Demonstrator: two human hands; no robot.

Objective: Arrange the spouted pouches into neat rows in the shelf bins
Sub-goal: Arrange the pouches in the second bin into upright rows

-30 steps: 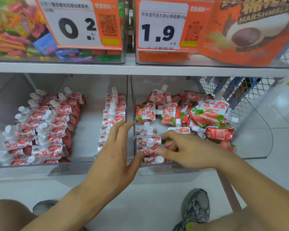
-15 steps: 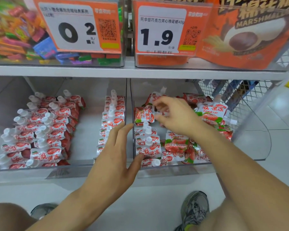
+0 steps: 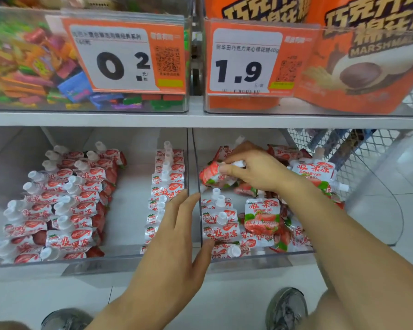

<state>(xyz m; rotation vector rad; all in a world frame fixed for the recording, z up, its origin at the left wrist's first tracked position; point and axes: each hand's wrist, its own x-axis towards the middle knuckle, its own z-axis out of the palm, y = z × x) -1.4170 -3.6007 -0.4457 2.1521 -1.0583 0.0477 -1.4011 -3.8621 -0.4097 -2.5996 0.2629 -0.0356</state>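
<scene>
The right hand (image 3: pixel 255 171) has moved from the front of the right bin (image 3: pixel 301 254) to its back half, and now pinches one spouted pouch (image 3: pixel 211 175) between thumb and fingertips, lifted clear of the loose heap (image 3: pixel 303 177). A second ago this hand was pressing low among the front pouches; the pick is therefore new. The left hand (image 3: pixel 174 236) has not shifted: fingers straight and together, it rests against the clear divider (image 3: pixel 194 186) between the two bins, thumb on the right bin's side, gripping nothing.

Status of the work: the left bin (image 3: pixel 134 256) holds three ordered rows. The right bin holds one started row (image 3: pixel 218 225) along its left wall, spouts pointing to the rear; the rest lies jumbled, with one pouch face-up (image 3: pixel 261 216) beside the row. The held pouch appears to be turned with its spout to the right, though motion blur makes this uncertain. Judgement: it is probably destined for the started row's far end.
</scene>
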